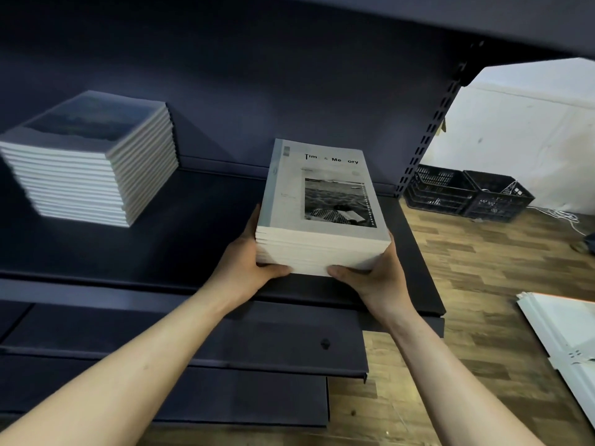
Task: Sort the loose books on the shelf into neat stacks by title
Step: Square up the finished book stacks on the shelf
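Note:
A stack of several white books titled "Time & Memory", with a black-and-white photo on the top cover, stands at the right of the dark shelf. My left hand grips the stack's near left corner, thumb along the front edge. At the near right corner my right hand grips it the same way. A taller, neat stack of books with a blue-toned cover stands at the shelf's left, apart from both hands.
Bare shelf surface lies between the two stacks. Lower dark shelves step out below. A slotted upright bounds the shelf on the right. Beyond it are a wooden floor, black plastic crates and white panels.

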